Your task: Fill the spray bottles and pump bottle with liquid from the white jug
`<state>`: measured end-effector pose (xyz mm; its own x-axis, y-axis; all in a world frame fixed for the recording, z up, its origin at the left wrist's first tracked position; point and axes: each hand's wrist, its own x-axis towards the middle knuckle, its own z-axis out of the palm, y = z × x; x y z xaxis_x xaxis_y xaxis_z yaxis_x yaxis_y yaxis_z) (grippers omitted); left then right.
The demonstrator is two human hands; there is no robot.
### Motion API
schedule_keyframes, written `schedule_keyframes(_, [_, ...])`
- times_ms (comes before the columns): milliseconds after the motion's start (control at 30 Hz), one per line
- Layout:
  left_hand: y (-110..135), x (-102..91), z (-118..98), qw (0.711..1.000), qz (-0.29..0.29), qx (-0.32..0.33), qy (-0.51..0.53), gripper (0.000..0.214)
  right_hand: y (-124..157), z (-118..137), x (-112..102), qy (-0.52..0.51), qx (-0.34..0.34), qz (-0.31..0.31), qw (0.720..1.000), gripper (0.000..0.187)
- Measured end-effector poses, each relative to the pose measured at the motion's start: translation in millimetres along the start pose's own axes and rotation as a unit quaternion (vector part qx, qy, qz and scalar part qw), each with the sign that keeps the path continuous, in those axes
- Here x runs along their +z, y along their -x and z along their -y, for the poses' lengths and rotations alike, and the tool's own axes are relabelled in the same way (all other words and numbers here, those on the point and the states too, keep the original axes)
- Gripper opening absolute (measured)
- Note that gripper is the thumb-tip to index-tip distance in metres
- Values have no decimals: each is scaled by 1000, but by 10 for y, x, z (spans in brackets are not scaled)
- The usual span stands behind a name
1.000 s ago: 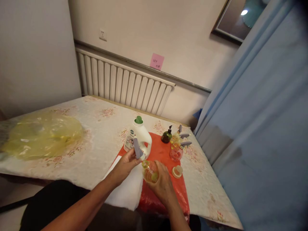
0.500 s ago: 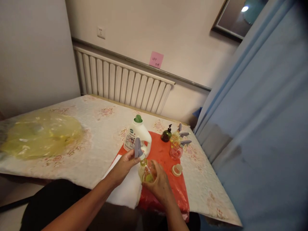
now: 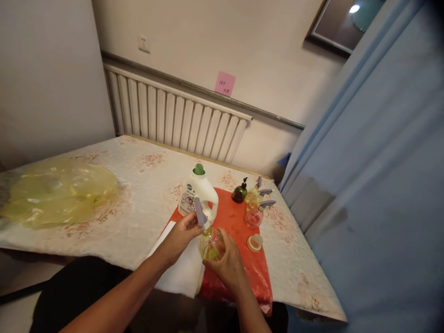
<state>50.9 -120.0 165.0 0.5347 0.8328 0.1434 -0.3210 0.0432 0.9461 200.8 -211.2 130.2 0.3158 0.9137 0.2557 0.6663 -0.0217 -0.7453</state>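
Note:
My left hand [image 3: 180,233] pinches a grey pump head [image 3: 200,213] and holds it right at the neck of a small clear bottle [image 3: 209,245] with yellow-green contents. My right hand [image 3: 227,263] is wrapped round that bottle from below, over the red cloth [image 3: 239,222]. Just behind stands a white detergent jug [image 3: 199,196] with a green cap. Farther right on the cloth are a dark green pump bottle [image 3: 239,193], a yellow bottle [image 3: 252,198], a pink bottle [image 3: 253,217] with grey pump heads, and a loose cream cap [image 3: 255,242].
The table wears a floral cloth [image 3: 145,185], with a white pad [image 3: 180,273] under my left wrist. A crumpled yellow plastic sheet [image 3: 55,194] lies at the left. A radiator [image 3: 173,118] runs behind, and a blue curtain [image 3: 374,175] hangs close on the right.
The bottle in my right hand has come up and left toward the pump head in my left hand, and the two now meet at the neck.

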Motion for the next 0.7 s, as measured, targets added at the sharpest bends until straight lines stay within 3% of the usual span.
schedule_keyframes(700, [-34, -189, 142, 995, 64, -13, -69, 36, 3, 26, 36, -36, 9, -1, 999, 79])
